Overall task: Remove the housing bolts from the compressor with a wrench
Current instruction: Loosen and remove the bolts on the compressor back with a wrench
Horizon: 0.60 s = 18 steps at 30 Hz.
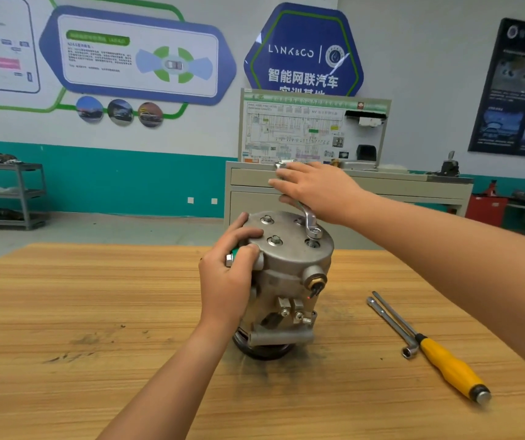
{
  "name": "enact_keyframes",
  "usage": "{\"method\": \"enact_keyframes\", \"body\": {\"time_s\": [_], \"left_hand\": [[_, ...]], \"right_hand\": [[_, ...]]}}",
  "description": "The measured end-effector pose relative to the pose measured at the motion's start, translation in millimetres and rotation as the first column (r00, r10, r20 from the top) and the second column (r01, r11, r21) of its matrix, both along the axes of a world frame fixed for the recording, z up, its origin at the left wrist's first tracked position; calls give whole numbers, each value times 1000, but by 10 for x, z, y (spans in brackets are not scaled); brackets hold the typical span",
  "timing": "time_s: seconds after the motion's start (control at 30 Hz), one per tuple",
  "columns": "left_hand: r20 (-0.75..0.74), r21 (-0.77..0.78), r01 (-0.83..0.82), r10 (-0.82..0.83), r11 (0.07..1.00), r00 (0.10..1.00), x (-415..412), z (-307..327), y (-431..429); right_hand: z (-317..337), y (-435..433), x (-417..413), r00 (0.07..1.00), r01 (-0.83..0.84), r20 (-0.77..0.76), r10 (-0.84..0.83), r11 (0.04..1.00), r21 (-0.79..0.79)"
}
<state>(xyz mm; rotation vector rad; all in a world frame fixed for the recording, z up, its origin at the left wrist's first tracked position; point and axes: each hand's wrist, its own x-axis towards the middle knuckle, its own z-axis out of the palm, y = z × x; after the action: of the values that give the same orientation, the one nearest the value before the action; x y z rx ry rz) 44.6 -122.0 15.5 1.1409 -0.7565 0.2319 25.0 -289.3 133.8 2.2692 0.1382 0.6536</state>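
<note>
A grey metal compressor [289,274] stands upright on the wooden table [96,312], its round housing cover facing up. My left hand [227,281] grips the cover's left edge, fingers curled over a port with a green cap. Two housing bolts [274,240] sit flush in the cover. A third bolt [312,243] at the right stands raised with its threads showing. The ring end of a silver offset wrench [310,222] sits on that raised bolt. My right hand [315,190] lies over the wrench's handle with the thumb beneath it, and the far tip pokes out past my fingertips.
An L-shaped socket wrench [391,325] and a yellow-handled screwdriver [445,360] lie on the table right of the compressor. Behind the table stand a beige cabinet [413,188] with a wiring display board and, at the far left, a grey shelf rack [22,198].
</note>
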Motion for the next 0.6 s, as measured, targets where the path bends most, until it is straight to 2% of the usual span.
{"method": "enact_keyframes", "body": {"time_s": [0.13, 0.2, 0.27, 0.33, 0.37, 0.4, 0.43, 0.47, 0.53, 0.6], "left_hand": [[-5, -2, 20, -20, 1000, 1000, 20, 38, -42], [-10, -18, 30, -30, 999, 999, 59, 36, -33], [-7, -32, 31, -31, 999, 999, 91, 15, -10], [-9, -39, 26, -26, 999, 1000, 103, -4, 19], [-11, -39, 26, -26, 999, 1000, 107, -6, 34], [-13, -35, 26, -26, 999, 1000, 109, -5, 45], [-14, -31, 24, -24, 999, 1000, 107, -6, 56], [-12, -30, 19, -19, 999, 1000, 104, -13, 64], [-4, -33, 1, -1, 999, 1000, 98, -42, 71], [6, -33, -25, 25, 999, 1000, 80, -69, 71]], "right_hand": [[54, 97, 63, 995, -70, -73, 67, 997, -27], [6, 84, 102, 993, -117, -32, 117, 993, -7], [-48, 65, 118, 978, -203, 83, 193, 969, 141], [-10, 93, 77, 950, -258, 276, 149, 871, 418], [41, 104, 46, 933, -277, 351, 78, 777, 565], [93, 110, 1, 914, -307, 406, 14, 678, 668], [132, 122, -61, 893, -338, 449, -26, 620, 708], [147, 154, -151, 881, -354, 471, -39, 607, 712], [117, 246, -429, 902, -298, 430, -35, 668, 681], [22, 335, -771, 963, -90, 250, -97, 762, 641]]}}
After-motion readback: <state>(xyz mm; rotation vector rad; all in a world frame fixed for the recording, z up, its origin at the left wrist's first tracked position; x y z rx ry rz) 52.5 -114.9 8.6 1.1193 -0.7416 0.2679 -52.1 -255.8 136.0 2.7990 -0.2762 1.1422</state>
